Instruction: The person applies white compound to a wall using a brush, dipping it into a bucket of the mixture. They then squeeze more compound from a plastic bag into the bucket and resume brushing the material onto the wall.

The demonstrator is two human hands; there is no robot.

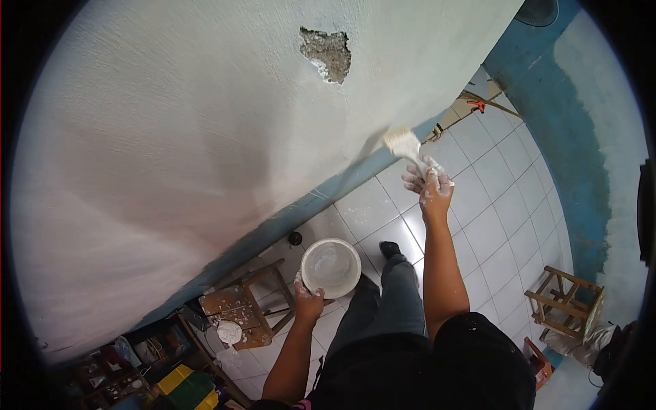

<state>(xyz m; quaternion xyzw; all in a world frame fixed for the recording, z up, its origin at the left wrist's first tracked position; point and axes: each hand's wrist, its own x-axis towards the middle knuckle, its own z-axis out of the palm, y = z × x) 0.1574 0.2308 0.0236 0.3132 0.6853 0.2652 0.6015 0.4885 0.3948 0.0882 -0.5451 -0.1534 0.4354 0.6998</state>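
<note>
My right hand (432, 186), spotted with white paint, is closed round the handle of a wide paintbrush (404, 143). The brush is coated in white, and its bristles are right at the lower part of the whitish wall (205, 102), just above a blue band (287, 220). My left hand (308, 301) grips the side of a round white bucket (311, 280), thumb near the rim. Inside the bucket lies a pale whitish liquid. Higher on the wall is a patch of broken plaster (328, 55) with rough grey material showing.
A paint-splashed wooden stool (236, 307) carrying a white lid (229, 332) stands at lower left, beside a cluttered shelf (102, 376). Another wooden stool (564, 301) is at right, near a blue-and-white wall (581, 137). White tiles (485, 232) cover the floor.
</note>
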